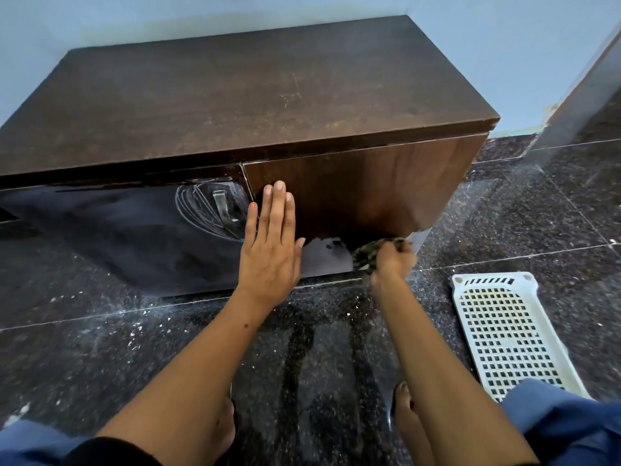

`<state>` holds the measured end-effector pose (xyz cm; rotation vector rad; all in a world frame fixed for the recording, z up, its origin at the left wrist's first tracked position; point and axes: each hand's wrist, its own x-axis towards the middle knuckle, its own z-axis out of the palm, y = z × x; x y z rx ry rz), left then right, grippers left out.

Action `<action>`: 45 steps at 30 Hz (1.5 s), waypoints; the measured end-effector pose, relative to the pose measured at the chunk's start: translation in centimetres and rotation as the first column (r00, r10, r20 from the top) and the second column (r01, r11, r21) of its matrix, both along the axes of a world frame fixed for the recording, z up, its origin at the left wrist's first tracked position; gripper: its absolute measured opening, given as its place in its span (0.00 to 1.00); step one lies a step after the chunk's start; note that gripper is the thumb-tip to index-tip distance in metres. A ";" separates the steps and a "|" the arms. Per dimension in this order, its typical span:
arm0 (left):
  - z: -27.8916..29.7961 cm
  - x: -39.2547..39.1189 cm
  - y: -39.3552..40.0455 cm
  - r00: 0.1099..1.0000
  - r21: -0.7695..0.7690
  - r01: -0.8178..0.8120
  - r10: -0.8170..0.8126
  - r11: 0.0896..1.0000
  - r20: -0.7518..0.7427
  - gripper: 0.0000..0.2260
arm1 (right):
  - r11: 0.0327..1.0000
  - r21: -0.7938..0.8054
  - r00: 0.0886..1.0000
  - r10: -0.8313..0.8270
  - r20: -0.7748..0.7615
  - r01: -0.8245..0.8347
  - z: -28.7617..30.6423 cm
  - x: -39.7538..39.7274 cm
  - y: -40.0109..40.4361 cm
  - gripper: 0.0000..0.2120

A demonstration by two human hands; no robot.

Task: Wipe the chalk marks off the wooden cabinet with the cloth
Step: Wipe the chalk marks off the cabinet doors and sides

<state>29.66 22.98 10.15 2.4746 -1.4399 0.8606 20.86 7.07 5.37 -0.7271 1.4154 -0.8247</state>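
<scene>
The right hand (393,260) has its grip closed round a bunched, dark patterned cloth (373,248), pressing it against the low edge of the cabinet's right door (369,193), at about five o'clock from that door's middle. The left hand (270,250) holds nothing; its fingers (277,203) lie straight and flat on the same door at nine o'clock, just beside the seam between the two doors, seemingly to steady it. Just left of the cloth, at seven o'clock on the door, a pale whitish patch (322,255) shows; whether it is chalk smear or a reflection of the floor I cannot tell. The rest of this door looks clean brown wood grain, so I judge it nearly finished. The left door (117,227) still needs wiping: white curved chalk lines (195,210) loop round its metal handle (221,205) at its two o'clock corner, untouched. The wooden cabinet (252,95) itself is low and dark, with a worn, scuffed top and glossy fronts, standing against a pale wall. On the speckled dark floor (100,331), at four o'clock from the cabinet, lies a white slotted tray (507,331).
</scene>
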 end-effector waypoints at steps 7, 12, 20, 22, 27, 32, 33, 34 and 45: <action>-0.4 -0.4 -0.4 1.000 -0.037 -0.009 0.008 0.999 -0.024 0.27 | 0.973 -0.206 0.993 0.093 -0.068 -0.105 -0.2 1.8 3.7 0.27; -0.3 0.1 -0.1 1.000 -0.006 0.006 -0.006 1.000 -0.001 0.28 | 0.996 -0.093 0.997 0.004 -0.077 -0.011 -0.5 -0.3 -0.2 0.22; -0.8 -0.5 -0.9 0.998 -0.051 -0.037 0.034 0.998 -0.045 0.29 | 0.952 -0.300 0.986 0.006 -0.167 -0.057 -1.2 -0.2 0.2 0.29; -0.9 -0.4 -0.8 0.999 -0.048 -0.027 0.025 0.998 -0.040 0.29 | 0.984 -0.175 0.992 0.014 -0.124 -0.036 -1.5 -0.9 -1.0 0.26; -1.0 -0.1 -0.8 0.999 -0.044 -0.016 0.014 0.999 -0.042 0.29 | 0.908 -0.420 0.978 -0.075 -0.197 -0.015 -0.6 -0.4 -1.3 0.32; -1.2 0.2 -0.7 0.999 -0.059 0.005 -0.007 0.998 -0.033 0.29 | 0.983 -0.181 0.989 -0.026 -0.148 -0.001 -2.5 -0.6 -1.7 0.29; -1.2 0.2 -0.7 0.999 -0.057 0.009 -0.010 0.998 -0.031 0.29 | 0.994 -0.107 0.990 -0.033 -0.139 0.018 -2.6 -1.0 -2.6 0.27; -1.2 0.3 -0.7 1.000 -0.055 0.009 -0.011 0.998 -0.030 0.29 | 0.996 -0.081 0.988 -0.042 -0.151 0.030 -2.6 -1.3 -3.3 0.25; -1.0 0.0 -0.7 0.999 -0.042 -0.008 0.006 0.999 -0.050 0.29 | 0.998 -0.068 0.989 -0.017 -0.148 0.007 -4.0 -0.7 -2.0 0.27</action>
